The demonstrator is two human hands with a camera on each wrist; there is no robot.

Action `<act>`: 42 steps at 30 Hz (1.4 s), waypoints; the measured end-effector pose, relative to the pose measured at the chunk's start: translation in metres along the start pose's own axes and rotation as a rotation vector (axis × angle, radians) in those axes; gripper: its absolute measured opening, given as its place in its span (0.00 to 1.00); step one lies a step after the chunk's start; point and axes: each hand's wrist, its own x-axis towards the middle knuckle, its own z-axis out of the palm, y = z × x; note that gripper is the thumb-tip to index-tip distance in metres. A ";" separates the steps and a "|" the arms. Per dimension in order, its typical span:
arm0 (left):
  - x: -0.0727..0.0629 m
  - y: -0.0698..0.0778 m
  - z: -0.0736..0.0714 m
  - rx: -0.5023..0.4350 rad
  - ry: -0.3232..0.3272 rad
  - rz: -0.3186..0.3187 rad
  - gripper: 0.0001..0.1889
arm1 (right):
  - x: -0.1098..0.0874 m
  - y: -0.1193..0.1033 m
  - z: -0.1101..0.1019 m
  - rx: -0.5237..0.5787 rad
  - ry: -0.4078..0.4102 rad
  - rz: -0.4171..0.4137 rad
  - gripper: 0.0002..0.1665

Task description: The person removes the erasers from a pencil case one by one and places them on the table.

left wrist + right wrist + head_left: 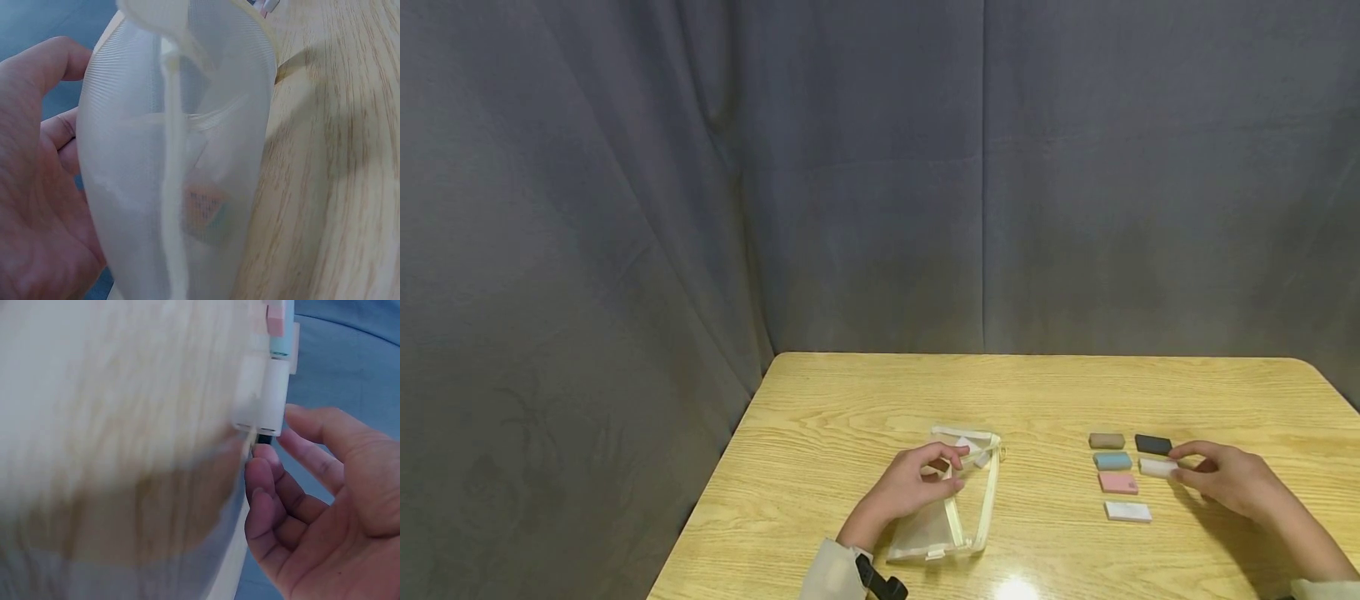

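Note:
My left hand [917, 482] holds a pale mesh zip pouch [917, 533] by the edge of its opening, fingers curled at the rim. Through the mesh in the left wrist view, a small orange patterned block [205, 206] shows inside the pouch. On the right, my right hand [1236, 479] has thumb and index finger at the right end of a white eraser [1156, 467], pinching it close to the tabletop. Just behind that eraser lies a black eraser [1153, 444]. Its other fingers [259, 506] are curled in toward the palm.
Left of the white eraser, a column runs from a brown eraser [1107, 441] through a blue eraser [1112, 461] and a pink eraser [1117, 482] to another white eraser [1127, 512]. All lie on the wooden table [1045, 392]. A grey curtain [880, 208] hangs behind it.

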 end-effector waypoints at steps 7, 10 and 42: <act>-0.001 0.002 0.000 0.004 0.002 0.002 0.07 | -0.005 -0.014 -0.003 -0.037 0.054 -0.039 0.27; -0.001 0.002 0.000 0.008 0.003 0.001 0.07 | -0.006 -0.022 -0.004 -0.058 0.075 -0.062 0.27; 0.001 -0.003 0.001 0.017 0.012 0.015 0.07 | -0.013 -0.096 0.021 0.068 0.128 -0.184 0.29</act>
